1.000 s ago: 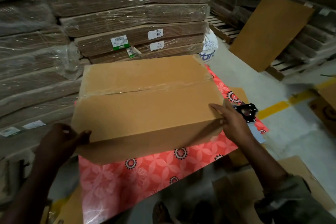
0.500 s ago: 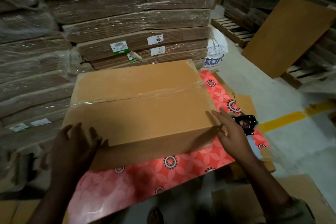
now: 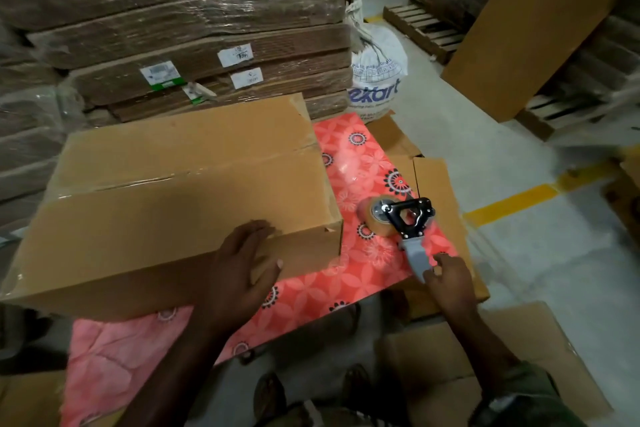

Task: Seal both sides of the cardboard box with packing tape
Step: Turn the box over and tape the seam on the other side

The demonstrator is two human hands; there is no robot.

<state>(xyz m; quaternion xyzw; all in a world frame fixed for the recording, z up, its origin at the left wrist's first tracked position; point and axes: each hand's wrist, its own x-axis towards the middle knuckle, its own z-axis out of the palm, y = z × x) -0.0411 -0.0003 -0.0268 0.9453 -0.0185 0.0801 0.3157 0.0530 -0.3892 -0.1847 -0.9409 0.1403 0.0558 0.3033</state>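
Box (image 3: 180,204) lies flat on the pink floral sheet (image 3: 349,274), covering the sheet's left and far part; its long top seam carries a strip of clear tape (image 3: 187,177), running from the left edge to the right edge; near flap looks closed; a small tear shows at the near right corner of the box.

Left hand (image 3: 242,267) rests on the near right part of the box, palm down, fingers spread wide over the top edge and front wall; holding nothing, only pressing on cardboard.

Dispenser (image 3: 403,222) lies on the sheet near its right edge, just beside the box's right end but apart from it; clear roll toward the box, black frame in the middle, grey handle pointing to the near edge of the sheet.

Right hand (image 3: 450,282) is at the handle's near end; fingertips (image 3: 429,276) touch the grey handle, fingers curled narrow; whether the grip is closed around it, cannot tell.

Sheet lies over flattened cardboard (image 3: 440,191) on the floor; wrapped stacks (image 3: 194,31) stand beyond the far edge; white sack (image 3: 377,69) at the far right corner.
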